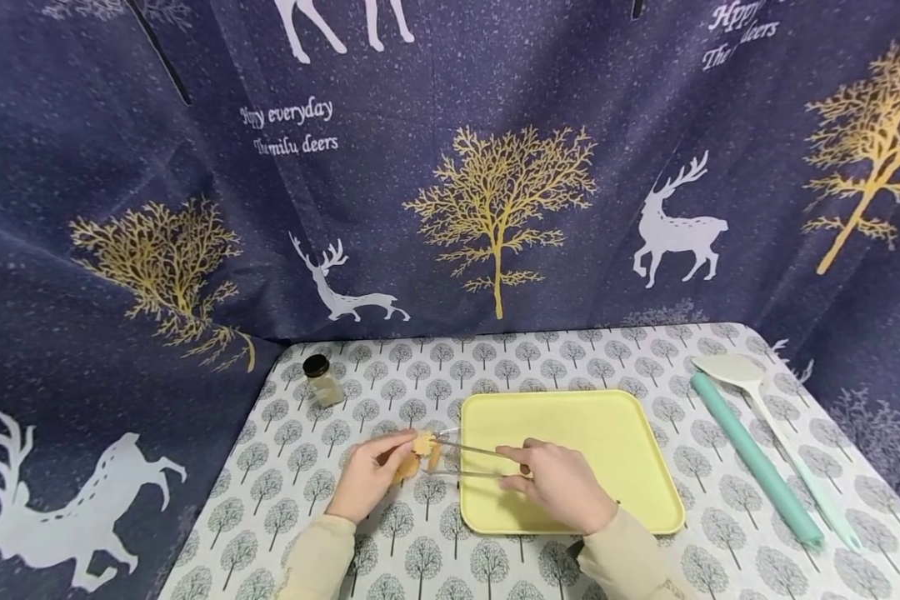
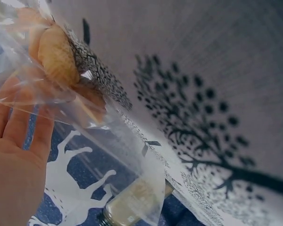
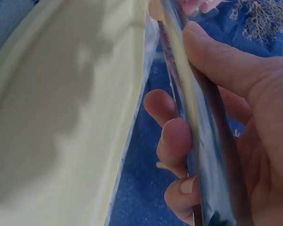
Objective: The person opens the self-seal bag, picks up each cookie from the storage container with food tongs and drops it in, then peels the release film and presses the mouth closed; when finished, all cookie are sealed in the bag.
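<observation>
My left hand (image 1: pixel 367 471) holds a clear plastic bag (image 2: pixel 132 162) to the left of the yellow tray. Inside the bag are golden-brown bread-like pieces (image 2: pixel 57 55), seen in the head view as small orange-yellow lumps (image 1: pixel 424 442) at the fingertips. In my right hand (image 1: pixel 562 479), above the tray, is a pair of metal tongs (image 3: pixel 217 160), gripped between thumb and fingers. The arms of the tongs point left over the tray's edge. Their tips reach the pieces by my left fingers, spread apart around them in the head view.
The yellow tray (image 1: pixel 570 425) lies at the table's middle. Back left stands a small jar (image 1: pixel 326 387) with a black lid. On the right lie a teal rod (image 1: pixel 757 462) and a pale spatula (image 1: pixel 735 369) with a mint handle. A dark blue deer-print cloth (image 1: pixel 390 208) hangs behind.
</observation>
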`<act>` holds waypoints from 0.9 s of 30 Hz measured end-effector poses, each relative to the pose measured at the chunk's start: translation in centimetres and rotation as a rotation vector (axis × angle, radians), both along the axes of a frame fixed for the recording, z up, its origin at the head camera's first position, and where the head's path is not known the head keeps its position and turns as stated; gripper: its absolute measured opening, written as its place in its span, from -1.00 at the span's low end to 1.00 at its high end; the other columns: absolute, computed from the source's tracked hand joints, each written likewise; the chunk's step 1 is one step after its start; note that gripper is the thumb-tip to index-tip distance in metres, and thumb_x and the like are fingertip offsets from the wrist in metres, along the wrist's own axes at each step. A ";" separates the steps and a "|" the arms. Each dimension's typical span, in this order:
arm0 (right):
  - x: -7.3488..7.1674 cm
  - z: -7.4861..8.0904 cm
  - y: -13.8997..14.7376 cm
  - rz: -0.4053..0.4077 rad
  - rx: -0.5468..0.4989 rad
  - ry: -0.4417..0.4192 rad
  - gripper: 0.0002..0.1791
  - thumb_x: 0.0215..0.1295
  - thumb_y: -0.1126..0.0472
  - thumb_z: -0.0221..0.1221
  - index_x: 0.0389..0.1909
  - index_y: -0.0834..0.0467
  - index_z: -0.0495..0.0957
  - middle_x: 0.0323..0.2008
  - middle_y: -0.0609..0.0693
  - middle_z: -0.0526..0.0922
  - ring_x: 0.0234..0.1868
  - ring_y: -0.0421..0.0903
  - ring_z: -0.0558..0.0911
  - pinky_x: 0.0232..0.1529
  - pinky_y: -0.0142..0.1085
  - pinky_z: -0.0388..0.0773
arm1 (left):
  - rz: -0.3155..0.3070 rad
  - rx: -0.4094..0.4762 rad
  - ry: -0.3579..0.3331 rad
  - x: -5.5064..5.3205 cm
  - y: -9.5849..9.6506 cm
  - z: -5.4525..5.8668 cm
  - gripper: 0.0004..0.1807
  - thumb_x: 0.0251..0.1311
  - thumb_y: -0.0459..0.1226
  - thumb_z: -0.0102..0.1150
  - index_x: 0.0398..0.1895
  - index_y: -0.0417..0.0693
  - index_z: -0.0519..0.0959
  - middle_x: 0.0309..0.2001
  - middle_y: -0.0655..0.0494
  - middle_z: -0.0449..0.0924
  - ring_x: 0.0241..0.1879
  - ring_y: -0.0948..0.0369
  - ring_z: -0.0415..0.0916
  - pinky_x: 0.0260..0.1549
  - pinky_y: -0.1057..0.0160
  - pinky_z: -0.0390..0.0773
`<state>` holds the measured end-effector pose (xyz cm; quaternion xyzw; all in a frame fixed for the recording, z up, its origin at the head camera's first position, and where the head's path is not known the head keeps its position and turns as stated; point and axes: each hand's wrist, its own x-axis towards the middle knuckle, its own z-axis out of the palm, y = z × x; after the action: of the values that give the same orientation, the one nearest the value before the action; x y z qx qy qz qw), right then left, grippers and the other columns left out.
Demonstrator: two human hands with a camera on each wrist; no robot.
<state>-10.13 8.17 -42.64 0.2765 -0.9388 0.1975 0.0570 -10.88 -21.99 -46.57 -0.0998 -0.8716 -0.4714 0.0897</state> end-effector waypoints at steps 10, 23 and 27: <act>-0.9 -0.4 -2.0 0.036 -0.013 -0.025 -0.46 0.14 -0.13 0.31 0.13 0.00 0.61 -0.51 -0.22 0.46 -0.56 -0.29 0.43 -0.59 -0.40 0.42 | -0.011 0.006 0.034 -0.1 0.2 -0.2 -0.75 0.22 -0.32 0.29 -0.03 0.04 0.70 0.05 0.10 0.65 0.07 0.17 0.57 0.11 0.22 0.54; 0.1 -0.1 0.5 0.005 -0.046 -0.070 -0.45 0.15 -0.09 0.33 0.14 0.03 0.60 -0.46 -0.19 0.52 -0.56 -0.35 0.38 -0.56 -0.45 0.44 | -0.002 0.011 0.051 -0.3 0.2 -0.2 -0.74 0.19 -0.37 0.30 -0.06 0.05 0.71 0.01 0.17 0.67 0.04 0.22 0.59 0.07 0.23 0.57; 0.7 0.6 3.5 -0.057 -0.097 -0.096 -0.46 0.12 -0.03 0.36 0.13 0.08 0.60 -0.43 -0.16 0.56 -0.58 -0.38 0.37 -0.60 -0.50 0.46 | -0.004 0.030 0.033 -0.3 0.2 -0.3 -0.74 0.21 -0.38 0.29 -0.05 0.01 0.70 0.01 0.20 0.67 0.01 0.23 0.60 0.03 0.26 0.60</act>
<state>-9.41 11.66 -42.08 0.2366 -0.9372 0.2543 0.0308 -11.21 -21.81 -46.83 -0.1080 -0.8627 -0.4828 0.1049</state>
